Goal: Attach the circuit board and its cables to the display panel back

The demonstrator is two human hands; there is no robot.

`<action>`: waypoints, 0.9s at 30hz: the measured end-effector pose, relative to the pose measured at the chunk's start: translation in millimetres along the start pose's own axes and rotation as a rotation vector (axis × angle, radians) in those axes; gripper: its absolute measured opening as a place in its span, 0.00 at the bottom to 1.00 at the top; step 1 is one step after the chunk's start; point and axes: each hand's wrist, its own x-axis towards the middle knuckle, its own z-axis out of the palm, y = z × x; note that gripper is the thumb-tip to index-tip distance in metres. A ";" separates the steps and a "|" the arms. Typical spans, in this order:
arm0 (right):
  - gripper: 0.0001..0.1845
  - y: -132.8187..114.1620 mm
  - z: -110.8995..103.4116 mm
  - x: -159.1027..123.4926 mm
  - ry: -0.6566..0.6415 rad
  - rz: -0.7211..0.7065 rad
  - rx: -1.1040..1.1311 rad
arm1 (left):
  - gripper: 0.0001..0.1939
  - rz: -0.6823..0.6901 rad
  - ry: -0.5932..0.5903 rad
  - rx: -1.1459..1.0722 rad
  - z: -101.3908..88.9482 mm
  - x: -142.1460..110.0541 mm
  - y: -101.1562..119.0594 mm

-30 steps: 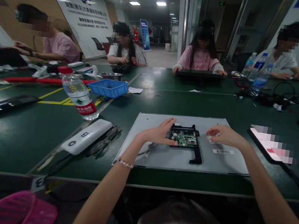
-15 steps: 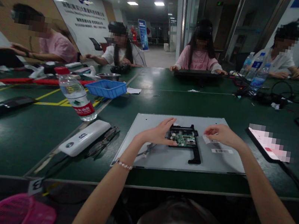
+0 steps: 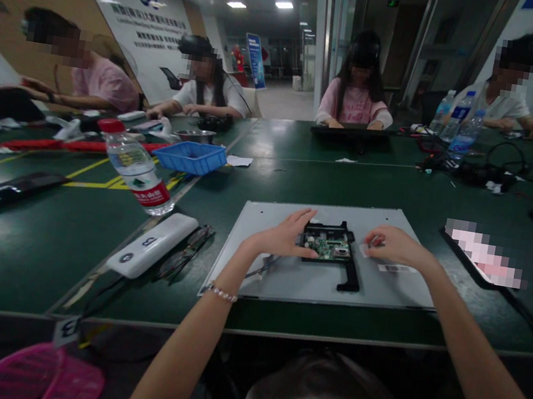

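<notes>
right hand (image 3: 393,244) lower, opposite person's hands (image 3: 333,123) closer together

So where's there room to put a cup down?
Bare green tabletop shows beyond the grey panel, and left of the white device, nearer than the long black object. Crowded: between device and panel, where glasses lie, and around the black frame, between left hand and right hand.

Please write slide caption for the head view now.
Left hand at the black frame with green circuit board; right hand above the grey panel.

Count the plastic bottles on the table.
4: red-capped bottle at left, by the blue tray; back bottle, middle bottle and front bottle grouped far right. Clutter may hide others.
</notes>
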 end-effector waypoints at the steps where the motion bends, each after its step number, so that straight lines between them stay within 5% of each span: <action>1: 0.10 -1.3 -0.2 -0.2 -0.001 0.007 0.019 | 0.53 0.006 0.002 0.001 0.1 0.1 -0.1; 5: 0.07 -4.5 -1.7 -1.9 0.011 0.065 0.126 | 0.52 0.049 0.037 0.004 -0.5 0.6 4.3; 11: 0.16 -5.7 -4.3 -6.4 -0.041 0.131 0.458 | 0.43 0.100 0.084 0.001 -4.4 0.9 22.8; 27: 0.09 -18.8 2.4 -4.4 -0.128 0.140 0.536 | 0.18 0.375 0.104 0.152 13.6 20.2 63.8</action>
